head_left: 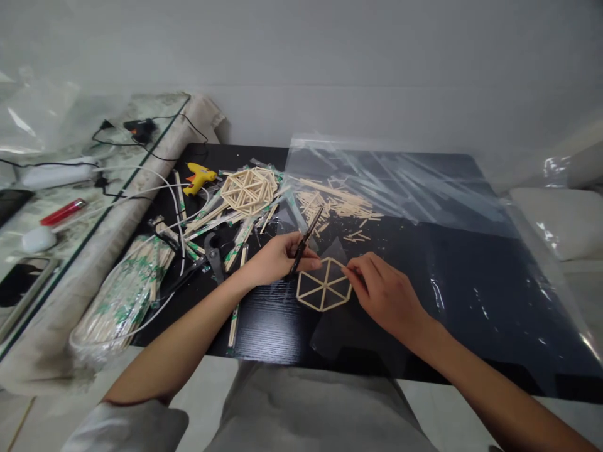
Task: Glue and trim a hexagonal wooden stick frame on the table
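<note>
My left hand (287,258) is closed around a dark pointed tool that looks like scissors (307,238), its tip aimed up and away. The thumb of that hand also reaches the upper left edge of a flat hexagonal stick frame (324,285) with spokes meeting in its middle. My right hand (379,289) pinches at the frame's upper right edge; its fingertips partly hide what is between them. Under the frame lies a clear plastic sheet (325,333). Beyond it is a heap of short cut sticks (336,204).
Stacked finished stick frames (249,190) stand behind my left hand, beside a yellow glue gun (200,178). Pliers (214,257), white cables and a bag of wrapped chopsticks (125,292) lie at left. A large plastic film (396,182) covers the black table's far right.
</note>
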Demonstrator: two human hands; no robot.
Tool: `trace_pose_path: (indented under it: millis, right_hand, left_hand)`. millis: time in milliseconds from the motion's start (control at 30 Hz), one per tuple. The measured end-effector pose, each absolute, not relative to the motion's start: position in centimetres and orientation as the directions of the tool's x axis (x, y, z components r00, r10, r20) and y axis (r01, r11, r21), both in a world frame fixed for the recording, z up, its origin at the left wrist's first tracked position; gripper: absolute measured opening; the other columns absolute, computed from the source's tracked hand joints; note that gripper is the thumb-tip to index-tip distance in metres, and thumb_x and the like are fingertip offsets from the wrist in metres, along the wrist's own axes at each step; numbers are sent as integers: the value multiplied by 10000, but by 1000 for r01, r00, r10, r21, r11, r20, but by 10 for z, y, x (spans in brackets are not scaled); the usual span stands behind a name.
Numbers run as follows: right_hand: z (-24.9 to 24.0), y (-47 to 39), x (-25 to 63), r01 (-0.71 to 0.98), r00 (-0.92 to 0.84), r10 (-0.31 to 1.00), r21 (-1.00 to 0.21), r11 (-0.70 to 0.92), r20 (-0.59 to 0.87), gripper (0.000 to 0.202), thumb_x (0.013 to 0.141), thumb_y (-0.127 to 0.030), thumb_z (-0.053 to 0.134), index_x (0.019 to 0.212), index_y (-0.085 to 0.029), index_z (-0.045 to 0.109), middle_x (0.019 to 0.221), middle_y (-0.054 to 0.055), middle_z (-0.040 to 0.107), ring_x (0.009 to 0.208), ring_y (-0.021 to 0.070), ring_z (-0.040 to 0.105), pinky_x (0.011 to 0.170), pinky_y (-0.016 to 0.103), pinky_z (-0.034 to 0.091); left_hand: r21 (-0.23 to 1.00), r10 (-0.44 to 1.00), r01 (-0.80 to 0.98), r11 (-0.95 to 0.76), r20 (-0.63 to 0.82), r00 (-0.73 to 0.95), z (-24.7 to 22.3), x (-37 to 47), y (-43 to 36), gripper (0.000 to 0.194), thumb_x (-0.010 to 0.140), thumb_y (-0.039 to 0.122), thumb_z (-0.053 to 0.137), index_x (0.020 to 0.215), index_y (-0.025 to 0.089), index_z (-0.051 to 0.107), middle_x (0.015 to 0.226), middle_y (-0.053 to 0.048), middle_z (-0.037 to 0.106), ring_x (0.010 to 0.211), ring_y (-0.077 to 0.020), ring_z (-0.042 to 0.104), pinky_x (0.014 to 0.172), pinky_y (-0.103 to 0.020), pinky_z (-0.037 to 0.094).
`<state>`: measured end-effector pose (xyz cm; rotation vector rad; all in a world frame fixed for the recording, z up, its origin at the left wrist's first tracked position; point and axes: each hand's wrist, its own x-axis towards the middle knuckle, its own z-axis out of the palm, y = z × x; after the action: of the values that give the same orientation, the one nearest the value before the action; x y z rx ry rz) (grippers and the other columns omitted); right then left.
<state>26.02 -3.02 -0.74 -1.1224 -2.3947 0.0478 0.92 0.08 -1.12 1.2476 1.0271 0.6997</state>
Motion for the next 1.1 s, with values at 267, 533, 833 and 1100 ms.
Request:
trace_pose_path:
  millis: [267,533,833,1100]
  right_hand:
    - [-1,-5,251,518,-238,855,-685,512,460,210,934,-339,747,1038,-221,608,932,49,667,804,193,664,762,340,557]
    - [-14,-3,242,-48,-502,857,-986,-160,-115,284,880,-479,781,1058,-258,801,973,40,808,926,256,772,859,412,628]
    - [-20,-3,245,-65,-365,928,-992,-111,-80,275,891,-497,769,1023,-263,829,987,40,823,921,276,786,865,432,637]
    - [-17,-2,243,-32,-183,983,-999,3,9,216,827,-448,837,935,-263,817,871,37,811,789,216,767,719,336,644]
  left_hand:
    - [992,978,-68,106,-92,190,-4,6,0,501,612,340,958,721,197,491,729,14,731,697,-156,708,670,-245,524]
    - [998,999,-43,46,-45,21,4,11,-3,532,583,359,965,674,206,464,759,-31,780,692,-190,727,678,-303,563]
    - [999,998,-3,38,-38,57,-2,8,-3,480,626,361,936,670,199,487,850,-49,798,731,-173,717,689,-289,543]
    - [997,985,32,69,-73,155,-6,9,-5,441,629,312,937,675,195,515,788,-26,767,768,-181,737,714,-278,567]
